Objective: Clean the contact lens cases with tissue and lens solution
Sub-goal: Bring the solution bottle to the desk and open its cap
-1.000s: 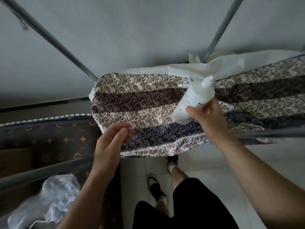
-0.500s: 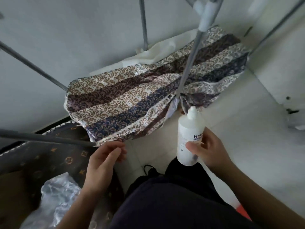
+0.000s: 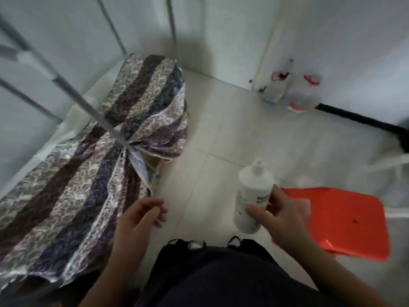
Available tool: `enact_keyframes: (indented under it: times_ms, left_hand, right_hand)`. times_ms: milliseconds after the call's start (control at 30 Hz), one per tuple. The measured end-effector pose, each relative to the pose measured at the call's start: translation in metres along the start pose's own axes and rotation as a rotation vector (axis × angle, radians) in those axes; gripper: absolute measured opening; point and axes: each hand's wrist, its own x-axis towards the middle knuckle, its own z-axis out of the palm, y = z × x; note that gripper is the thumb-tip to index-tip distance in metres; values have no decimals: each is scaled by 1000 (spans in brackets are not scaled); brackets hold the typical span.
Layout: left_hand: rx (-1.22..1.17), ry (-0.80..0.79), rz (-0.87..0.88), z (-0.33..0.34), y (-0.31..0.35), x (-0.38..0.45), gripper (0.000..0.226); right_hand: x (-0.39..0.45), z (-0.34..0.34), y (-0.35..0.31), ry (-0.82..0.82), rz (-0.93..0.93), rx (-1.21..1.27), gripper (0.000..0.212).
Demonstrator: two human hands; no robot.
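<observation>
Currently, by item:
Right hand: the right hand [image 3: 280, 214] grips the lens solution bottle [image 3: 252, 197], with the thumb across the front of the label and the other fingers wrapped round the far side.
Lens solution bottle: white, with a narrow nozzle cap on top, held roughly upright and leaning slightly, its base free in the air above the floor tiles [image 3: 221, 120]; part of a dark printed word shows on the label beside the thumb.
Left hand: the left hand [image 3: 141, 214] holds nothing; its fingers are loosely curled, the fingertips pointing towards the bottle.
Bottle relative to hands: it sits wholly in the right hand, apart from the left hand, with bare floor showing in the gap between the two; it is at about the same height in the view as the left hand.
Contact lens cases and tissue: I cannot make out either in this view.
Patterned cloth: a striped floral cloth [image 3: 88, 173] is draped over a frame of grey metal poles [image 3: 73, 91], just beside the left hand.
Red stool: a red plastic stool [image 3: 345, 220] stands on the floor beyond the right hand.
Person: dark clothing [image 3: 210, 278] fills the lower centre.
Far corner: blurred clear bottles [image 3: 290, 89] with red markings stand against the wall.
</observation>
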Motion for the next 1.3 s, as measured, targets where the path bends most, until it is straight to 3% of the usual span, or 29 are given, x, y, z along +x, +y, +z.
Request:
enact_keyframes:
  times_ms: [233, 367, 500, 600, 767, 1033, 1300]
  left_hand:
    - [108, -439, 70, 123, 26, 17, 32]
    - [233, -670, 117, 185, 42, 14, 21]
    - [352, -919, 170, 238, 47, 15, 33]
    - [379, -1041, 212, 271, 51, 8, 29]
    - [418, -1158, 173, 302, 41, -6, 35]
    - [548, -1349, 268, 409, 45, -50, 40]
    - [517, -1362, 340, 553, 34, -147, 37]
  right_hand:
    - [-102, -92, 34, 504, 25, 98, 45]
    - [-155, -104, 46, 771, 84, 149, 43]
    - [-203, -100, 63, 1058, 159, 273, 44]
    - [-230, -95, 70, 1206, 229, 283, 36]
    - [-261, -89, 71, 1423, 214, 285, 45]
    - [-305, -114, 98, 1644, 194, 353, 32]
    - [-371, -252, 148, 1675, 121, 391, 33]
